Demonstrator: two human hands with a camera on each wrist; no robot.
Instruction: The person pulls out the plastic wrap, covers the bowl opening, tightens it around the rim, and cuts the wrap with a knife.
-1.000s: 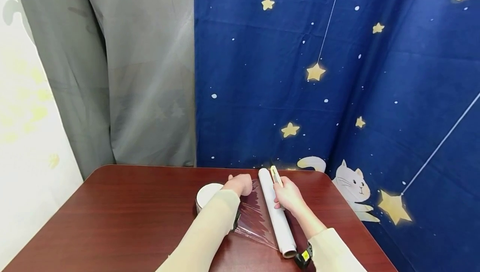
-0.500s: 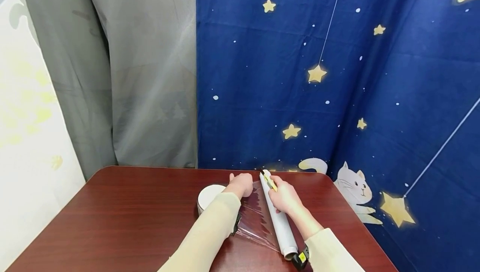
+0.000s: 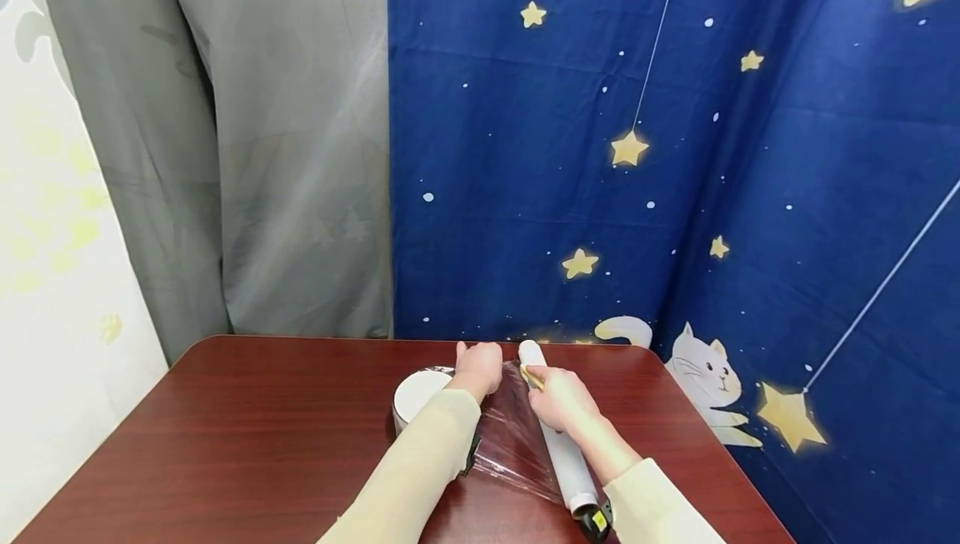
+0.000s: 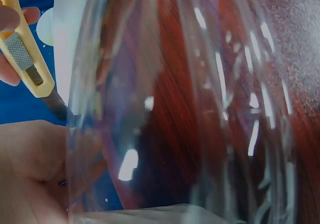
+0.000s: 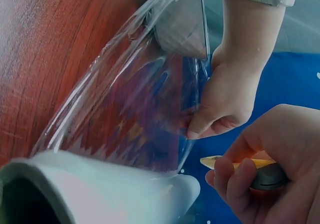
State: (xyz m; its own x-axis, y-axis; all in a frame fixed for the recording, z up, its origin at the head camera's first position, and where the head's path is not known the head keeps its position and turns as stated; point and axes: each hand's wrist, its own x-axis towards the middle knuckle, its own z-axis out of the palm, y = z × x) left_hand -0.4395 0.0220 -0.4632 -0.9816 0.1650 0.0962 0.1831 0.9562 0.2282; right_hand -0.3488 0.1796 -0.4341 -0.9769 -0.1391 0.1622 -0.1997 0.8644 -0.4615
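A white roll of cling film (image 3: 566, 465) lies lengthwise on the table, with a clear sheet of film (image 3: 510, 436) drawn from it toward the left. My left hand (image 3: 480, 365) pinches the sheet's far edge; in the right wrist view, the left thumb and fingers (image 5: 195, 129) close on the film. My right hand (image 3: 566, 402) grips a yellow utility knife (image 4: 30, 53) over the roll's far part. The blade (image 4: 54, 105) is extended close to the film edge in the left wrist view. A white-topped round container (image 3: 418, 394) sits left of my left forearm, partly hidden.
The dark red wooden table (image 3: 262, 436) ends at a rounded back edge just beyond both hands. Grey (image 3: 300, 152) and blue star-printed curtains (image 3: 510, 152) hang behind it. Film reaches over toward the round container.
My right hand has brought the knife leftward over the roll and tilted it toward the film. The left hand keeps its hold in nearly the same place.
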